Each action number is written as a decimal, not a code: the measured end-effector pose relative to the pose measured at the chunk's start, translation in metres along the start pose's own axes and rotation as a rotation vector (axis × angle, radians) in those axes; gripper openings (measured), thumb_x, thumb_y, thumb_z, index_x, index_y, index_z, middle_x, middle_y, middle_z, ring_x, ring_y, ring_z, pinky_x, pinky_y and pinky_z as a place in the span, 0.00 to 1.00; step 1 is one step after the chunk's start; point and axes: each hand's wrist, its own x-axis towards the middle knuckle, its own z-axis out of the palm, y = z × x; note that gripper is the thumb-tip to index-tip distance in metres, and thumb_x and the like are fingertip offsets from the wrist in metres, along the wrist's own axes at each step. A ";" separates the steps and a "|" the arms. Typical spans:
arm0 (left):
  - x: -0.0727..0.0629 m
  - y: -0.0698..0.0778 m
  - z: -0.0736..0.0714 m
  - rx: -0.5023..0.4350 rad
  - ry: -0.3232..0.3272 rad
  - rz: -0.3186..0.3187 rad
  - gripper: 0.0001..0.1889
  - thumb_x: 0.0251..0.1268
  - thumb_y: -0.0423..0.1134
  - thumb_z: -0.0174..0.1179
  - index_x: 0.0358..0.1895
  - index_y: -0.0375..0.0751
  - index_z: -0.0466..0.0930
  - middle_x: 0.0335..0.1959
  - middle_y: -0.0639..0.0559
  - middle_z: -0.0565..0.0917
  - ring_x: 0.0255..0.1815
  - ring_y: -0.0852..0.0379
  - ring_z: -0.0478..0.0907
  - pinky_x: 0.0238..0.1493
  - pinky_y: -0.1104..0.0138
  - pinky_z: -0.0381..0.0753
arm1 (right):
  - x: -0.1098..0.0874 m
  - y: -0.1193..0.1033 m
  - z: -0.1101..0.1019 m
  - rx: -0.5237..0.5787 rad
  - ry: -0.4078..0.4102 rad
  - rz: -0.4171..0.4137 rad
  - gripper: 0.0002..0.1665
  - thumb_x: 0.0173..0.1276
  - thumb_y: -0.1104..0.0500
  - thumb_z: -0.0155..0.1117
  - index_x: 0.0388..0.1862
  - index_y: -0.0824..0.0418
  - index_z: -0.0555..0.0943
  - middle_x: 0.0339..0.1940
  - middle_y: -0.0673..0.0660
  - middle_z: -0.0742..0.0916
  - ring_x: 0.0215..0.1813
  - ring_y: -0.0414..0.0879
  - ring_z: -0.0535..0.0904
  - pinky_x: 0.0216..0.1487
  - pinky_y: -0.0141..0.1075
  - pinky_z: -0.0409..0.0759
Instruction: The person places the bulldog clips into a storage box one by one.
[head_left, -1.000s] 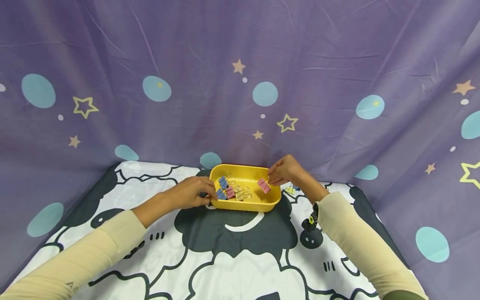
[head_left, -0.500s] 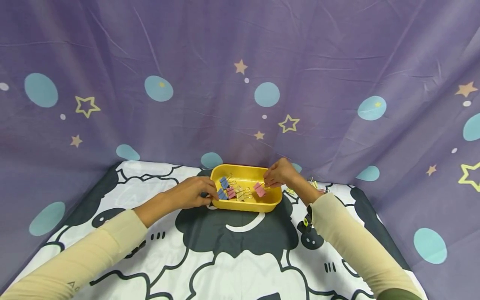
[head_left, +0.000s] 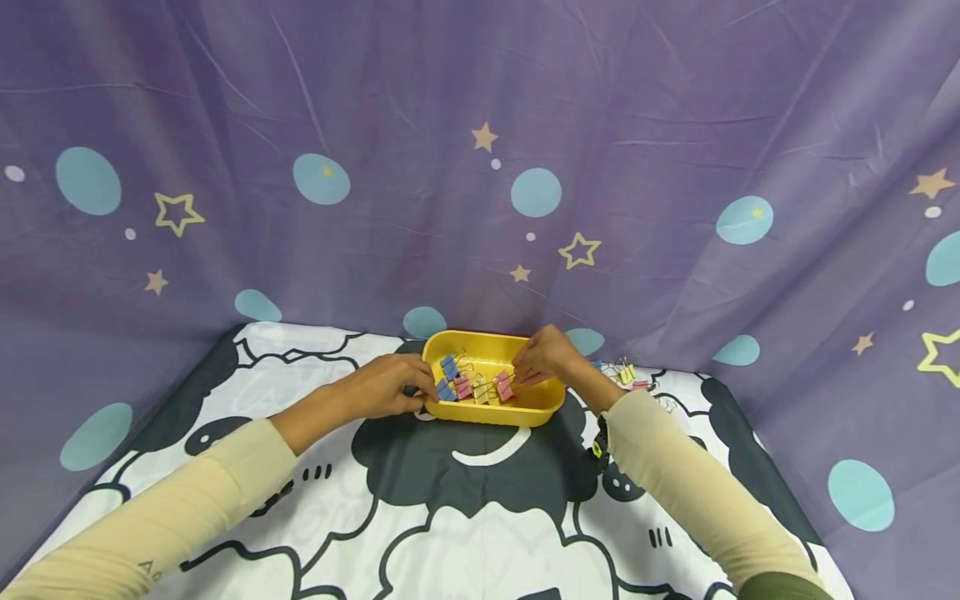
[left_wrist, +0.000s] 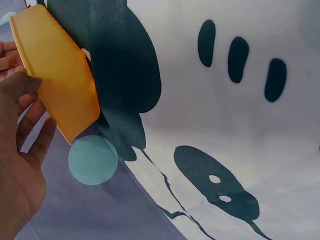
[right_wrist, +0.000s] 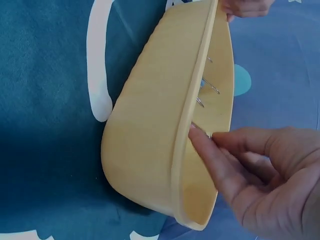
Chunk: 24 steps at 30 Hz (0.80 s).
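Note:
A yellow tray (head_left: 510, 416) stands on the cloth at the back of the table. My left hand (head_left: 393, 385) grips the tray's left rim between thumb and fingers, the thumb outside the wall in the left wrist view. Over the right half of the tray, my right hand (head_left: 542, 355) pinches a pink binder clip (head_left: 505, 387) by its wire handle. To its left lie two blue binder clips (head_left: 449, 367), another pink binder clip (head_left: 462, 387) and a yellow binder clip (head_left: 481, 392). In the right wrist view the near wall hides most of the clips.
Right of the tray, partly behind my right forearm, several more binder clips (head_left: 626, 374) lie on the cloth. A sheep-patterned cloth (head_left: 480, 550) covers the table. Directly behind the tray hangs a purple curtain (head_left: 420, 250).
My right hand has carried the pink binder clip leftward inside the tray, up beside the yellow one. More clips show on the cloth at the right. The left hand stays at the rim.

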 end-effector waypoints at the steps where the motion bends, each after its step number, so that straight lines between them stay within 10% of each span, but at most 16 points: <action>1: 0.000 0.000 0.000 0.000 0.000 0.000 0.12 0.64 0.29 0.75 0.45 0.51 0.98 0.45 0.58 0.93 0.50 0.59 0.86 0.56 0.55 0.88 | 0.000 0.000 0.000 -0.018 -0.009 0.000 0.15 0.71 0.75 0.71 0.55 0.83 0.88 0.45 0.75 0.95 0.48 0.66 0.97 0.56 0.56 0.91; 24: 0.000 -0.002 0.002 0.008 0.005 0.003 0.11 0.65 0.30 0.75 0.45 0.51 0.98 0.46 0.58 0.93 0.50 0.58 0.87 0.55 0.54 0.88 | -0.021 0.020 -0.068 -0.029 0.036 0.009 0.21 0.75 0.67 0.73 0.61 0.80 0.87 0.47 0.72 0.96 0.48 0.57 0.98 0.55 0.49 0.94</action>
